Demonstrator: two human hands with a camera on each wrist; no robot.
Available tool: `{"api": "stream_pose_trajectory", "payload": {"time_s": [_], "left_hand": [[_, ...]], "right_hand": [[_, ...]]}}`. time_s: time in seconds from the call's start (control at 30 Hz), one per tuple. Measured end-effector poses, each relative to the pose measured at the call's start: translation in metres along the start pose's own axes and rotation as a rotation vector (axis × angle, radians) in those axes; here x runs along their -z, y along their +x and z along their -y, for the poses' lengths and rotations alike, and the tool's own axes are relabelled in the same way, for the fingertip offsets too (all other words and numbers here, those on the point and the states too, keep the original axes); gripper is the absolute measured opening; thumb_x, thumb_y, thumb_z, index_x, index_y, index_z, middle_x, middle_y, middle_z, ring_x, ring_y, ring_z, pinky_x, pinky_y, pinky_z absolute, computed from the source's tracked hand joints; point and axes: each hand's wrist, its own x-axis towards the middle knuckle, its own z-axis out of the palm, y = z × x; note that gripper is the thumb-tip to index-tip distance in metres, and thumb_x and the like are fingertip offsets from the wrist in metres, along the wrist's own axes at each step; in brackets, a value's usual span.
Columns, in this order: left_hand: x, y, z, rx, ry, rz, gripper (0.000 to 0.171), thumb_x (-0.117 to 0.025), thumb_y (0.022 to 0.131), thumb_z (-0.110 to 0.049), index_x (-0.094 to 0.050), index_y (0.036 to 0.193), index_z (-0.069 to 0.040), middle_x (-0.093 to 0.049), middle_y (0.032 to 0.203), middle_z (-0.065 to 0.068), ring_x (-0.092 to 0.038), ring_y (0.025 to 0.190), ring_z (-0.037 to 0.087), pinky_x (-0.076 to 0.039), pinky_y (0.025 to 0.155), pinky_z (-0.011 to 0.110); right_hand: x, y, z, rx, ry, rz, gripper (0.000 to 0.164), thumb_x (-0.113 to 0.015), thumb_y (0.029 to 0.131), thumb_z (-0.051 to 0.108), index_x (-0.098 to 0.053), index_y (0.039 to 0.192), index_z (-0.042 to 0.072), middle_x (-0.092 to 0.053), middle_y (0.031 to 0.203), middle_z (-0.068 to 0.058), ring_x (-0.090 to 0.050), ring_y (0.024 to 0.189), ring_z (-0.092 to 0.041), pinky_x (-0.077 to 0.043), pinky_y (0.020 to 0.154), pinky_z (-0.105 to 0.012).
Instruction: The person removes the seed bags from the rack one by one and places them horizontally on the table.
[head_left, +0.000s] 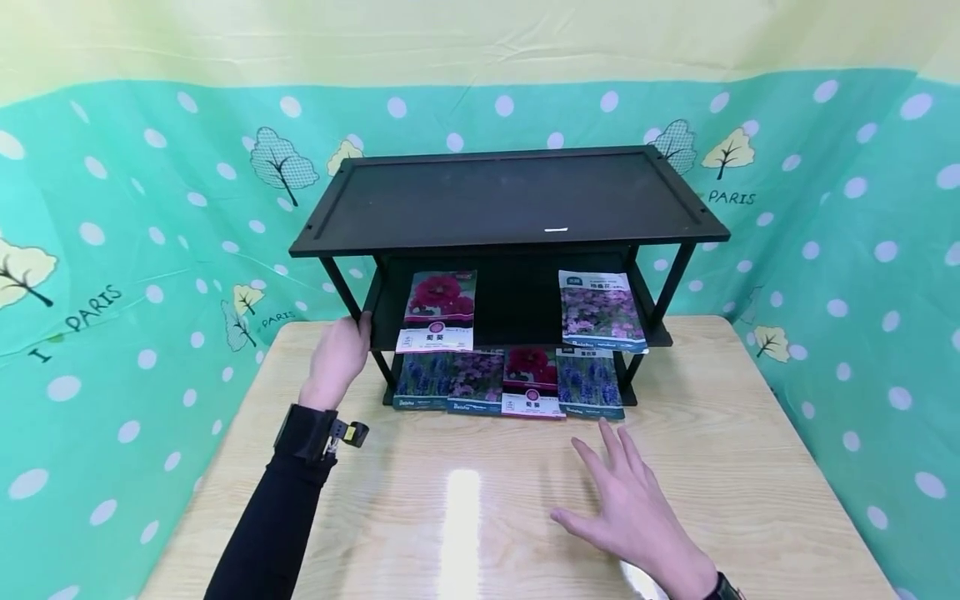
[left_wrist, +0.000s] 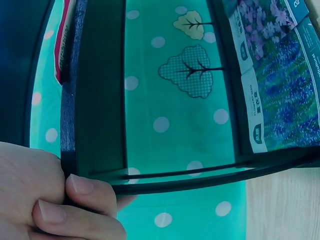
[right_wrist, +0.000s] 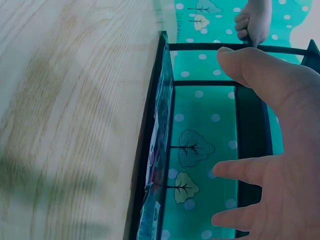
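Observation:
A black tiered rack (head_left: 510,204) stands at the back of the table. My left hand (head_left: 337,354) grips the left end of its middle shelf; in the left wrist view, curled fingers (left_wrist: 82,192) wrap the shelf's black edge. On that shelf lie a seed packet with a deep pink flower (head_left: 437,308) at left and one with purple flowers (head_left: 602,310) at right. A row of several flower seed packets (head_left: 531,383) fills the bottom shelf. My right hand (head_left: 630,504), its fingers spread and holding nothing, hovers over the table in front of the rack's right side.
The pale wooden table (head_left: 315,517) extends in front of the rack and to both sides. A green polka-dot cloth (head_left: 825,275) hangs behind and around it. A small white strip (head_left: 556,229) lies on the rack's top panel (head_left: 480,196).

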Motion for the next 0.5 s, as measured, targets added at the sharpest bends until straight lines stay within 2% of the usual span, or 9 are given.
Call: {"api": "stream_pose_trajectory", "payload": {"time_s": [0.13, 0.27, 0.37, 0.5], "left_hand": [[0.002, 0.001, -0.001, -0.002, 0.031, 0.001, 0.042, -0.036, 0.114, -0.028, -0.054, 0.088, -0.001, -0.045, 0.064, 0.008, -0.053, 0.052, 0.025, -0.042, 0.045, 0.034], [0.003, 0.0, 0.0, 0.006, 0.044, 0.008, 0.042, -0.035, 0.114, -0.029, -0.054, 0.088, -0.001, -0.044, 0.064, 0.008, -0.053, 0.051, 0.025, -0.041, 0.044, 0.033], [0.002, 0.0, 0.0, 0.002, 0.042, 0.014, 0.043, -0.034, 0.114, -0.029, -0.055, 0.089, 0.0, -0.045, 0.064, 0.008, -0.052, 0.051, 0.025, -0.041, 0.044, 0.033], [0.001, 0.0, 0.0, 0.007, 0.025, 0.04, 0.045, -0.033, 0.114, -0.028, -0.055, 0.087, 0.0, -0.046, 0.065, 0.009, -0.052, 0.052, 0.024, -0.041, 0.046, 0.033]], "right_hand": [[0.007, 0.002, 0.001, 0.0, 0.008, 0.063, 0.101, -0.072, 0.075, 0.08, -0.056, 0.147, 0.012, -0.028, 0.163, -0.029, -0.026, 0.147, -0.057, -0.038, 0.1, -0.077], [0.011, 0.002, 0.002, -0.015, 0.06, 0.124, 0.1, -0.075, 0.076, 0.076, -0.054, 0.149, 0.011, -0.027, 0.163, -0.029, -0.026, 0.147, -0.056, -0.035, 0.103, -0.077], [0.017, 0.0, -0.001, -0.042, 0.115, 0.177, 0.102, -0.077, 0.075, 0.075, -0.051, 0.152, 0.013, -0.028, 0.164, -0.027, -0.028, 0.147, -0.055, -0.035, 0.104, -0.076], [0.033, -0.006, -0.008, -0.055, 0.218, 0.254, 0.103, -0.074, 0.076, 0.077, -0.046, 0.155, 0.018, -0.025, 0.165, -0.025, -0.03, 0.146, -0.055, -0.041, 0.1, -0.075]]}}
